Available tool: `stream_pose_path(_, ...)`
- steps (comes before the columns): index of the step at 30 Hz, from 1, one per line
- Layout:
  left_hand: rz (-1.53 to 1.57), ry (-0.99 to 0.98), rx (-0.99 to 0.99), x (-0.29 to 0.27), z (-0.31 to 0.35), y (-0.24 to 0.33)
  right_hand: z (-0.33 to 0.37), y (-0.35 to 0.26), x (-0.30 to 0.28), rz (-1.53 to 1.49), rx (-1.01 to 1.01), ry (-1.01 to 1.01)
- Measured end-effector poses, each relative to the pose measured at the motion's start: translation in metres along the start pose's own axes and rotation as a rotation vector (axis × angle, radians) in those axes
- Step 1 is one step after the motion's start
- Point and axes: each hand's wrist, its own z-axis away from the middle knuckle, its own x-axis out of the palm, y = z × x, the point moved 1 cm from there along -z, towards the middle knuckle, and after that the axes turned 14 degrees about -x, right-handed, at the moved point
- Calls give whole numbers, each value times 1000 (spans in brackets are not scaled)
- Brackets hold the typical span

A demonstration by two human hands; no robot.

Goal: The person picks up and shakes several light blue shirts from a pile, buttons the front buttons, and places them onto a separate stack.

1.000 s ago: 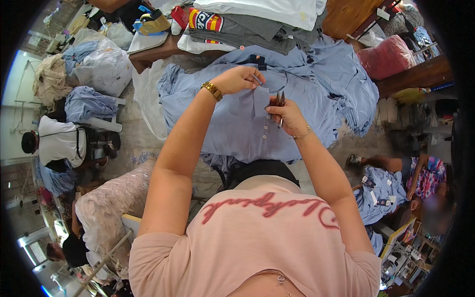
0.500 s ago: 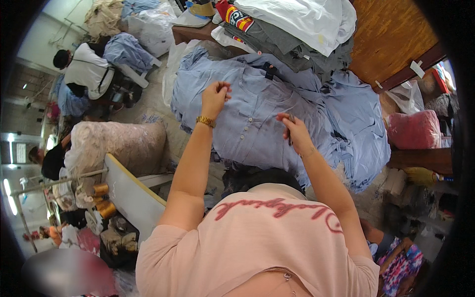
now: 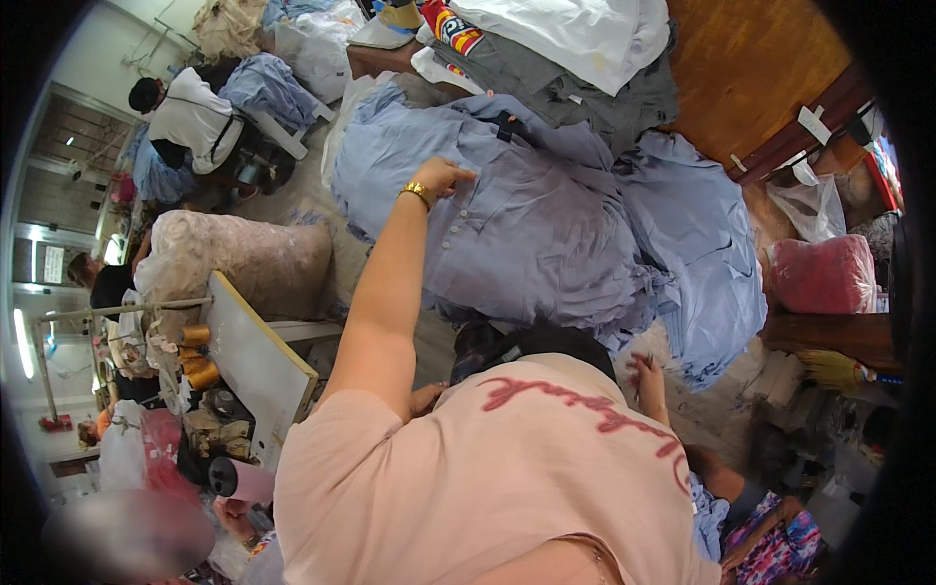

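Observation:
Light-blue buttoned shirts (image 3: pixel 546 234) lie heaped in front of me, the top one with a row of small pale buttons. On its placket, just above the buttons, my left hand (image 3: pixel 441 179) is closed, its fingertips together against the cloth. A gold band circles that wrist. My right hand (image 3: pixel 649 386) is low beside my torso, off the right end of the heap. Its fingers are curled, partly hidden by my pink top, and what they hold is too small to make out.
Grey and white garments (image 3: pixel 565 58) are stacked behind the heap. A stuffed sack (image 3: pixel 234 258) and a white board (image 3: pixel 249 361) stand at left. At lower left another person's hand (image 3: pixel 234 522) holds a pink tumbler (image 3: pixel 244 480). Someone sits at far left; a red bundle (image 3: pixel 824 273) lies at right.
My right hand has drawn back from above the shirt, where it held a small dark tool, down to my side. My left hand has moved slightly right, onto the placket. The pink tumbler has come into view.

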Motion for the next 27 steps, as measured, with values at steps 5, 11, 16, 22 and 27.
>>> stream_pose_path(5,296,-188,-30,-4,-5,-6,72,128,-93,251,16,159)
stream_pose_path(11,225,-44,27,0,22,8,109,164,-108,490,249,203)
stream_pose_path(16,129,-110,104,-12,20,3,115,173,-113,579,308,194)
stream_pose_path(22,94,-179,112,-10,10,-1,121,176,-123,648,329,207)
stream_pose_path(27,51,-75,97,3,16,8,123,183,-134,716,319,217)
